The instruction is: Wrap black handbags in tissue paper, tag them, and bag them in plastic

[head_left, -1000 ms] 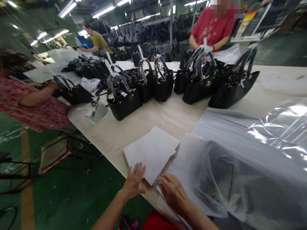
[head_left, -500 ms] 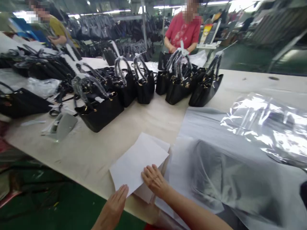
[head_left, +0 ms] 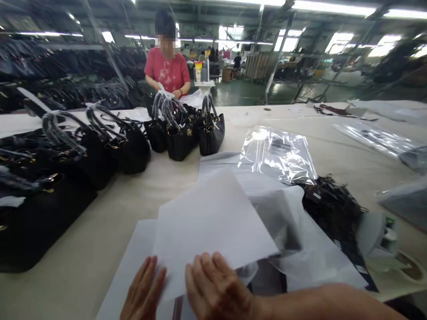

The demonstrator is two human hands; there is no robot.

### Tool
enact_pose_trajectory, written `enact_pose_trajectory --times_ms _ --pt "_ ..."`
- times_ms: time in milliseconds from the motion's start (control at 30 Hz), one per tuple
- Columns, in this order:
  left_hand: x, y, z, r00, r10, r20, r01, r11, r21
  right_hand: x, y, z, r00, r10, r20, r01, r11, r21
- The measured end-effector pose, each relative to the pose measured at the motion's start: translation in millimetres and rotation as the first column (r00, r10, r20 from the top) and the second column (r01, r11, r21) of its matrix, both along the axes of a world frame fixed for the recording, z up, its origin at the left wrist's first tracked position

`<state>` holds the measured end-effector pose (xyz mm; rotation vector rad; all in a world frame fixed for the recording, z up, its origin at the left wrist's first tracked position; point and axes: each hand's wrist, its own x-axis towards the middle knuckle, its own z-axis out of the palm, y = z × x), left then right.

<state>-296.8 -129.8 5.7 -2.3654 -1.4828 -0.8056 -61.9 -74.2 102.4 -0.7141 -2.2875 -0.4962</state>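
Note:
A white paper sheet (head_left: 213, 222) lies tilted over the grey-white plastic bags, its left part overlapping another white sheet (head_left: 130, 258). My right hand (head_left: 216, 284) grips the near edge of the upper sheet, with its fingers bent on top and its thumb hidden. Beside it, my left hand (head_left: 143, 289) rests its straight fingers, slightly apart, at the left near corner of the same sheet. Under and right of the sheet are translucent plastic bags (head_left: 320, 253) with something dark showing through.
Black handbags (head_left: 180, 142) with wrapped handles stand at the left and back. Shiny clear plastic (head_left: 276, 153) lies beyond the sheet. To the right are a dark heap of straps (head_left: 330, 204) and a grey tape dispenser (head_left: 376, 235). A person in a red shirt (head_left: 168, 69) stands across the table.
The view has swung to the right. Both hands have moved right with the upper paper sheet, which has left the paper stack and now partly covers the plastic bags.

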Motion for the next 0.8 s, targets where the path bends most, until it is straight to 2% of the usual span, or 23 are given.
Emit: enact_pose_trajectory --times_ms 100,167,233,300,400,467,533,633,700,767,800 --pt "70.2 44.0 0.0 0.984 -0.151 -0.094 0.153 0.988 0.023 69.8 -9.5 -37.5 0.95 -0.276 0.145 0.295 0.946 -0.131" --pt "104.8 59.5 -4.5 0.948 -0.25 -0.195 0.245 0.968 -0.053 107.1 -14.1 -71.4 0.888 -0.401 0.227 0.438 0.886 -0.15" --pt "127.3 66.3 -5.0 0.899 -0.357 -0.253 0.318 0.93 -0.185 133.8 -18.4 -102.3 0.85 -0.459 0.258 0.505 0.85 -0.152" --pt "143.6 73.0 1.5 0.864 -0.434 -0.254 0.365 0.889 -0.277 150.2 -21.9 -123.7 0.847 -0.47 0.247 0.515 0.841 -0.165" --pt "174.5 100.4 18.2 0.876 -0.417 -0.242 0.339 0.89 -0.305 162.4 -22.4 -136.2 0.863 -0.459 0.211 0.498 0.842 -0.208" --pt "204.2 131.0 26.8 0.9 -0.367 -0.235 0.279 0.899 -0.337 167.0 -19.0 -137.8 0.877 -0.432 0.211 0.475 0.848 -0.235" --pt "235.6 164.3 30.3 0.915 -0.338 -0.222 0.22 0.877 -0.426 169.8 -14.0 -142.0 0.891 -0.396 0.22 0.445 0.86 -0.251" --pt "268.8 202.3 27.6 0.931 -0.302 -0.204 0.118 0.779 -0.616 168.9 -7.9 -160.2 0.91 -0.371 0.185 0.408 0.881 -0.239" --pt "277.1 214.6 22.3 0.935 -0.298 -0.191 0.08 0.704 -0.705 166.2 -4.7 -174.1 0.915 -0.38 0.136 0.401 0.892 -0.209" --pt "277.3 218.1 15.1 0.938 -0.295 -0.181 0.081 0.696 -0.714 167.4 2.3 -176.4 0.916 -0.4 0.035 0.399 0.896 -0.195" --pt "276.0 217.9 11.1 0.939 -0.294 -0.18 0.091 0.713 -0.695 171.6 9.2 -169.9 0.921 -0.387 -0.036 0.372 0.904 -0.209"
